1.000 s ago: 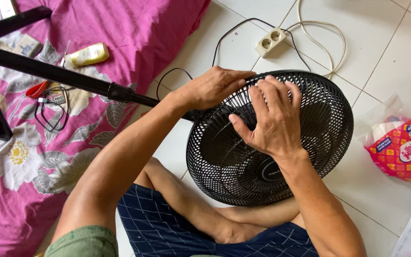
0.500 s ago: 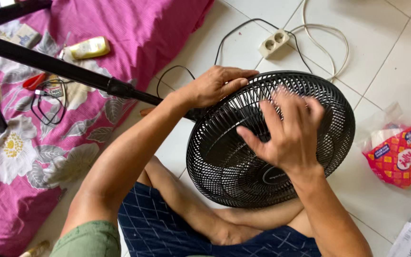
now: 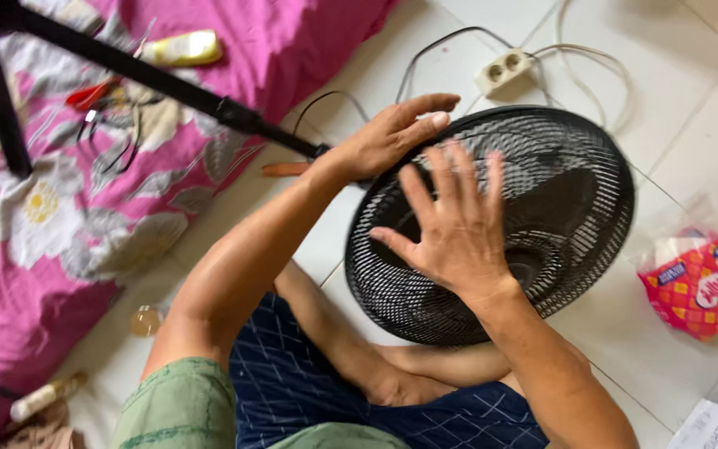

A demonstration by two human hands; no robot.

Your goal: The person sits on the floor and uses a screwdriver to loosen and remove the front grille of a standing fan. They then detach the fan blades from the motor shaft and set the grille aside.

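Head view: my right hand (image 3: 459, 229) hovers with fingers spread wide over the black fan grille (image 3: 542, 208), which lies on the floor (image 3: 708, 125) before my crossed legs. My left hand (image 3: 388, 137) rests flat, fingers straight, on the grille's rim at 10 o'clock. A red packet (image 3: 695, 287) sits at 3 o'clock, a power strip (image 3: 504, 72) at 12, a pink sheet (image 3: 60, 216) at 9.

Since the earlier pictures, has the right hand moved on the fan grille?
Yes. The right hand has let go of the fan grille's far rim and opened, fingers spread, nearer its middle.
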